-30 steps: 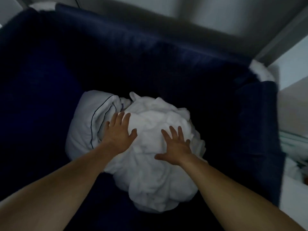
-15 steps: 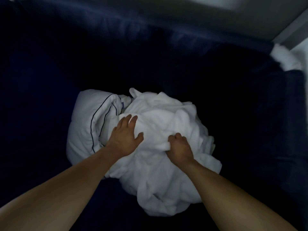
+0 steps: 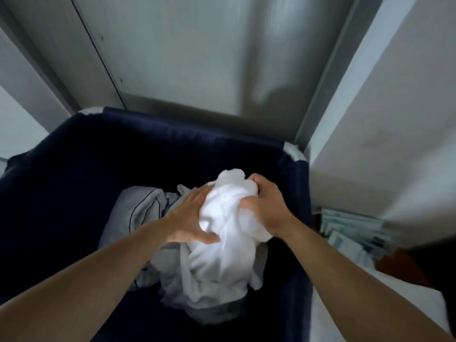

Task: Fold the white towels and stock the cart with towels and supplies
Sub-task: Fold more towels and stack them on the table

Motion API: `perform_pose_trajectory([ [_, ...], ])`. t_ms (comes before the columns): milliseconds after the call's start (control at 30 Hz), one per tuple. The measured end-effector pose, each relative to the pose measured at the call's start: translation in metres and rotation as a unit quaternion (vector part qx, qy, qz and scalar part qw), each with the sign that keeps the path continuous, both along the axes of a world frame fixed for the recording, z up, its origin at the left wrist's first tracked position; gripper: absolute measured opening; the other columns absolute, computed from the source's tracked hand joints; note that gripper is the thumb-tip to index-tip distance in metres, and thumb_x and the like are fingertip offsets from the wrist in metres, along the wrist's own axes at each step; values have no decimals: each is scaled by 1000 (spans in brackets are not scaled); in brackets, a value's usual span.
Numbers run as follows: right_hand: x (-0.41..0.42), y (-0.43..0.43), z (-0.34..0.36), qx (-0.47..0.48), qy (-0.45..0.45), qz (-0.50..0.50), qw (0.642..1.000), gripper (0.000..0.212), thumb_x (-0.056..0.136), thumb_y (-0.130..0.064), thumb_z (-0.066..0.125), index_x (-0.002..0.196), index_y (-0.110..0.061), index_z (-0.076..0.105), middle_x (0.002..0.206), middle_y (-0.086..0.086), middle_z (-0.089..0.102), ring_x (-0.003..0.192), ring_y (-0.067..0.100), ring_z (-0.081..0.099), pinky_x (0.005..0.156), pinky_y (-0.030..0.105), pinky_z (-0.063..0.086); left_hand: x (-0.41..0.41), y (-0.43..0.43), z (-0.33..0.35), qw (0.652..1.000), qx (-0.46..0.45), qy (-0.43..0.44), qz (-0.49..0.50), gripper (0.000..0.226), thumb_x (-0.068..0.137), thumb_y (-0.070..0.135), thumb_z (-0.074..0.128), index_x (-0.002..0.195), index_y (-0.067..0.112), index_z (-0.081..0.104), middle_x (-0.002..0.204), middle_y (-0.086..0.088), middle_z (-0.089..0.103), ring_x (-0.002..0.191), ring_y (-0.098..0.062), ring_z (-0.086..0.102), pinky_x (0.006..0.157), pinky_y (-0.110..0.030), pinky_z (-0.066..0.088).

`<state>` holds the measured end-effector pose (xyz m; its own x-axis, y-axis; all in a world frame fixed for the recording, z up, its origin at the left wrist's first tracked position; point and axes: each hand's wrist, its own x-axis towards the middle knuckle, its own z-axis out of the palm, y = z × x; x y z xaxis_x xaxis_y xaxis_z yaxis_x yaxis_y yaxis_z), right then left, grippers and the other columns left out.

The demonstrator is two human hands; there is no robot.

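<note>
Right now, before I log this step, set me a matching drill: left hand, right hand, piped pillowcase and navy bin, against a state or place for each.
Things:
1. left hand
2. right hand
3. piped pillowcase
4. navy bin

States or places:
A. grips a bunch of the white towel
B. holds the towel and the pillowcase
C. fingers straight, pressed on the towel's side
D. lies in the bin, left of the towel

Pairs: 1-C, 2-A, 3-D, 4-B.
</note>
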<state>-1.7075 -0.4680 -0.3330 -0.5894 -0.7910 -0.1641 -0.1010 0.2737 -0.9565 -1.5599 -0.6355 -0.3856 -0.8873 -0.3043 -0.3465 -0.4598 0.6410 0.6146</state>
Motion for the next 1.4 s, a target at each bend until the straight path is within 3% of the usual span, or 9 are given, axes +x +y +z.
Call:
perform_pose_trajectory([
  [167,-12,33,90,-144,-73,-34,986,10,87,-11,65,88,-17,57,86,-1,63,75,7,65,63,22,56,-30,43,88,979,55,158,119,78,65,32,87,133,27,50,118,8,64,109,-14,61,87,-31,51],
  [300,-28,71,135,-197,-37,-46,979,52,75,-34,77,120,-21,53,116,0,64,107,22,66,80,36,59,-51,82,152,952,95,237,169,49,79,11,79,121,26,59,106,11,69,99,-6,64,80,-25,52],
  [500,-43,148,169,-159,130,36,978,115,54,-40,93,146,-47,24,143,-23,45,129,-3,47,103,29,49,-86,145,239,908,146,343,190,46,76,20,81,118,26,64,103,9,74,94,-9,70,73,-24,53],
  [667,-42,196,175,-119,145,-12,982,127,44,-48,94,147,-46,20,134,-30,42,122,-3,46,97,25,43,-103,207,305,839,257,428,217,33,79,15,78,110,21,68,91,7,75,78,-7,72,59,-22,55],
  [800,-50,225,203,-165,152,-122,967,104,56,-34,97,141,-34,37,126,-20,55,115,7,56,88,27,51,-112,242,333,823,299,439,202,39,82,30,77,118,18,66,101,1,75,87,-13,72,65,-27,57],
  [933,-59,263,234,-176,200,-210,941,80,60,-24,95,125,-28,48,114,-12,63,104,12,62,93,42,54,-123,269,358,835,313,431,139,44,79,37,79,118,21,67,103,3,76,97,-18,71,80,-37,58],
  [1200,-57,354,226,-41,273,-290,916,92,55,-32,97,125,-28,37,119,-8,55,109,17,56,84,29,45,-136,312,343,893,307,316,-97,41,87,24,73,125,29,59,112,7,73,100,-11,71,78,-28,60],
  [1300,-43,378,211,-56,255,-277,925,104,58,-18,97,134,-33,28,130,-12,49,117,7,51,83,13,43,-145,327,298,893,316,305,-102,47,84,26,77,128,27,60,116,4,72,107,-16,69,91,-42,56],
  [1400,-38,402,199,-17,239,-270,933,86,60,-9,95,125,-33,44,114,-17,59,109,7,59,77,7,47,-153,347,255,895,330,287,-89,47,83,19,78,127,25,62,115,2,73,107,-20,69,93,-45,56],
])
